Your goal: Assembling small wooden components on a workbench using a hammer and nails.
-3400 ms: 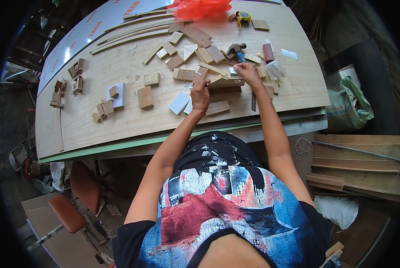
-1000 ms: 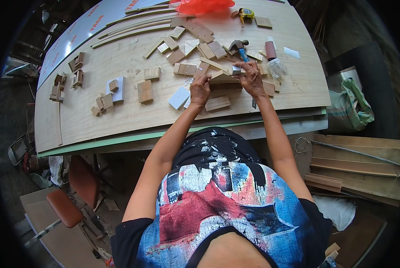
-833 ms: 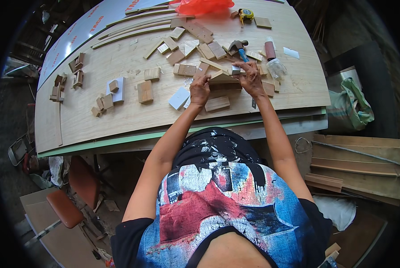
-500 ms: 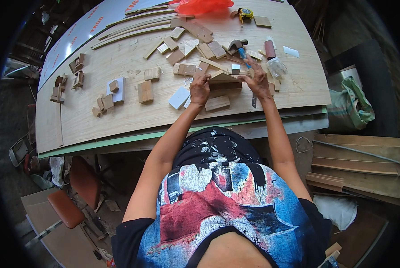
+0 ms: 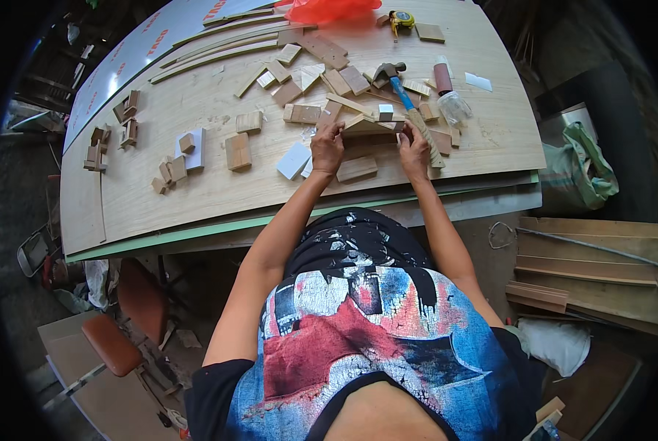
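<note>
A small wooden piece with a low peak like a roof (image 5: 369,125) is held between my two hands over the table's near edge. My left hand (image 5: 327,149) pinches its left end, fingers closed. At its right end, the closed fingers of my right hand (image 5: 415,152) grip the other side. Just right of that hand lies a claw hammer (image 5: 402,92) with a blue neck and pale handle. A small white-topped block (image 5: 385,112) sits just beyond the held piece. Nearer me are a wooden block (image 5: 358,170) and a white rectangular block (image 5: 294,161).
Wood offcuts (image 5: 286,92) lie scattered beyond my hands on the plywood tabletop (image 5: 204,187). Small wooden assemblies (image 5: 128,133) stand at the left. Farther back are long strips (image 5: 219,53), a red plastic bag (image 5: 333,10) and a yellow tape measure (image 5: 401,22). A sandpaper roll (image 5: 443,77) lies right.
My right hand has come down and left from over the hammer, and its raised fingers have closed on the piece's right end. More of the hammer handle shows. My left hand stays put.
</note>
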The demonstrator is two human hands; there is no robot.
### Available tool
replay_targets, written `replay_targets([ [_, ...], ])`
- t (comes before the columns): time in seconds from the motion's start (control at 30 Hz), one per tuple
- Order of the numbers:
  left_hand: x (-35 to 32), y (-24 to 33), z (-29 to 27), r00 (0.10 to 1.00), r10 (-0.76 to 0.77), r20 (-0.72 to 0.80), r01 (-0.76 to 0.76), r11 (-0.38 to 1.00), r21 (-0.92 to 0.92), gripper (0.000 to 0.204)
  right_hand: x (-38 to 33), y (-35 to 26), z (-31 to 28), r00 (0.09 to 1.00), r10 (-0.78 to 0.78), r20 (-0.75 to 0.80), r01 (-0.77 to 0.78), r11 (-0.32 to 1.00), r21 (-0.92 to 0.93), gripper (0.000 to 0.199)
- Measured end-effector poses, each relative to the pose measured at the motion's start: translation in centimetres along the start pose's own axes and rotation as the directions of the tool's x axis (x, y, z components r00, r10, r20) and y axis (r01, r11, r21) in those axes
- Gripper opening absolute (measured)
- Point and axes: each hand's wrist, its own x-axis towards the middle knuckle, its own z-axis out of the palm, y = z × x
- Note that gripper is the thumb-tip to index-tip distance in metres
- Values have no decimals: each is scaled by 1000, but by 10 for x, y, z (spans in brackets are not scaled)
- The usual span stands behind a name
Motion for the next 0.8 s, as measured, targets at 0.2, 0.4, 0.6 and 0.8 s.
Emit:
replay_targets([
  [0.2,-2,1,-2,1000,11,-4,-11,1000,7,23,3,-5,0,1000,-26,14,26,999,-22,28],
  [0.4,-1,3,-5,1000,-3,-5,3,999,-41,24,7,0,3,998,13,59,-14,1000,20,25],
  [0.6,-3,4,-5,999,-33,10,34,996,-81,26,10,12,5,997,-48,54,50,998,-31,24],
  [0.8,-5,3,-6,1000,-25,12,26,997,-77,28,10,8,5,993,-109,34,112,987,-113,24],
])
